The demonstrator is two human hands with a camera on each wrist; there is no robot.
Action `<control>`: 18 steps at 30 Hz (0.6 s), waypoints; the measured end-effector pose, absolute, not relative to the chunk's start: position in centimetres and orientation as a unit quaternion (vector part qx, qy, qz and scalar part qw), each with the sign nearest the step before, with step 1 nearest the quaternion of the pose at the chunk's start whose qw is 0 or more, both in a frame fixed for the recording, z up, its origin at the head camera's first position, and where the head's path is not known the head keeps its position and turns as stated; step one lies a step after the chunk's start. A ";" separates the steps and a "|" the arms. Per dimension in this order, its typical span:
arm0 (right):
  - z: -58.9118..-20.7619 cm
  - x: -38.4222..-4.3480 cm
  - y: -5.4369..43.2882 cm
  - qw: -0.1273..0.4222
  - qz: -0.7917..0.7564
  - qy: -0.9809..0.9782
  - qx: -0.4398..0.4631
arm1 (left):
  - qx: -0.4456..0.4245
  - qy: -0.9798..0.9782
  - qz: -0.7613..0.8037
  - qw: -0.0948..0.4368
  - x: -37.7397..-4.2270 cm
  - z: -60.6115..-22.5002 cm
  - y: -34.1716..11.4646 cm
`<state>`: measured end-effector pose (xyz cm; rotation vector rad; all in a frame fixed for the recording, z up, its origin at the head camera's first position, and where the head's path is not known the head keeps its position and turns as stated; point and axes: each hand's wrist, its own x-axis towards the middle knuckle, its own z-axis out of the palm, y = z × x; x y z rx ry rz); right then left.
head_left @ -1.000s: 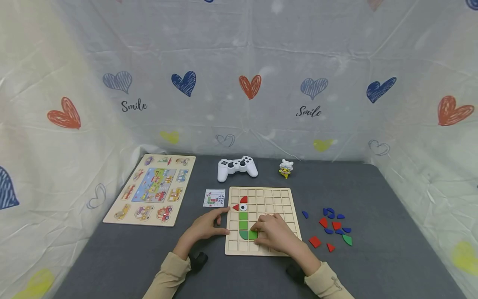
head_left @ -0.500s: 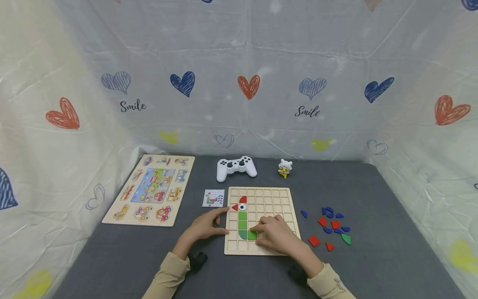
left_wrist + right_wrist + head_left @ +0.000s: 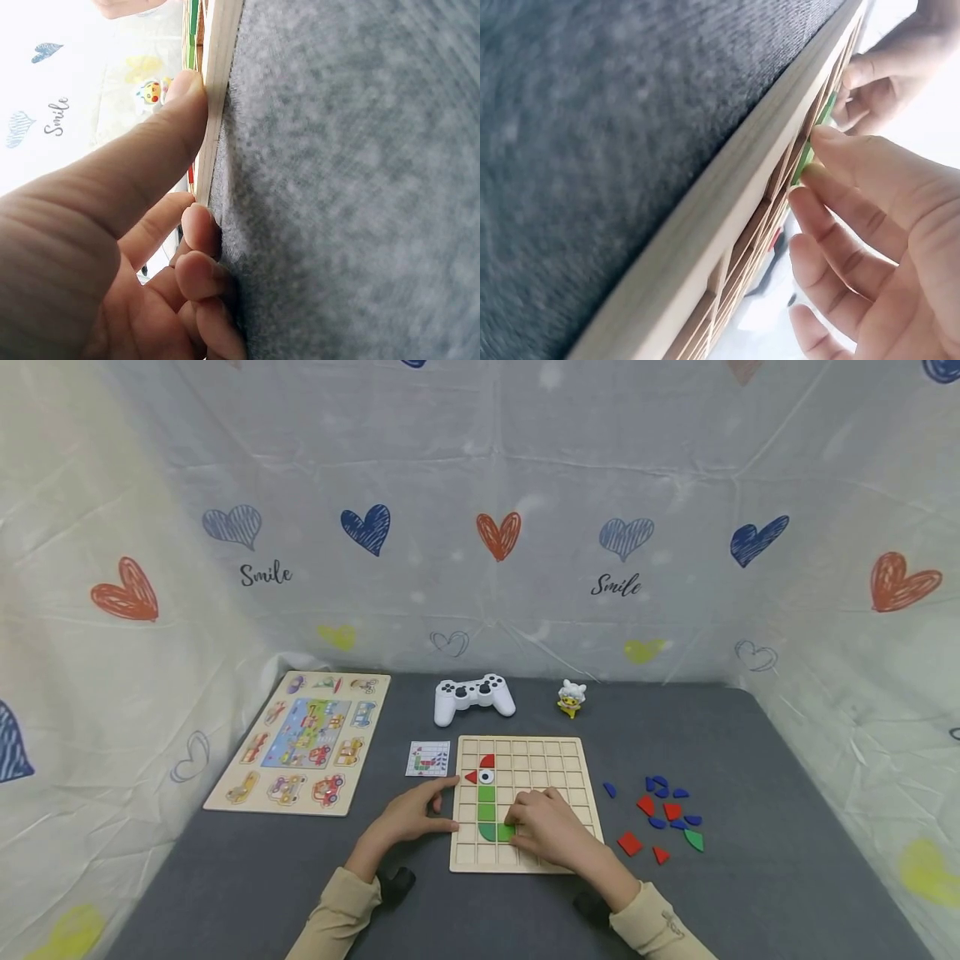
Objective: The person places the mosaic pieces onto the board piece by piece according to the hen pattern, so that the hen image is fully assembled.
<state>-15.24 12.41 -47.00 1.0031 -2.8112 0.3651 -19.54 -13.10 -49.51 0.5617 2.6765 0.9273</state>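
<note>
A square wooden grid board (image 3: 551, 768) lies on the table in the head view. Along its left side sit colored tiles: a red triangle (image 3: 471, 777), a white eye tile (image 3: 487, 776), green squares (image 3: 487, 812) and a green rounded piece (image 3: 487, 832). My left hand (image 3: 412, 810) touches the board's left edge with thumb and index fingertip spread apart; its other fingers bend loosely below. Over the lower middle of the board, my right hand (image 3: 551, 828) pinches a green square tile (image 3: 506, 832) between thumb and index finger, low in the grid. In the right wrist view, its remaining fingers (image 3: 829, 277) fan out.
Loose pieces lie right of the board: several blue half-rounds (image 3: 657, 823), red pieces (image 3: 630, 843) and a green leaf-like piece (image 3: 694, 840). A pattern card (image 3: 428, 759), vehicle puzzle board (image 3: 307, 735), white game controller (image 3: 475, 697) and small figurine (image 3: 572, 698) stand around it.
My right hand shifts only slightly at the green square tile. My left hand stays at the board's edge, and the tiles keep their places.
</note>
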 end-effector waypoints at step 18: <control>-46.3 -15.1 14.9 0.047 0.154 -0.939 0.303 | 0.188 0.919 0.322 0.129 -19.7 -49.6 -13.0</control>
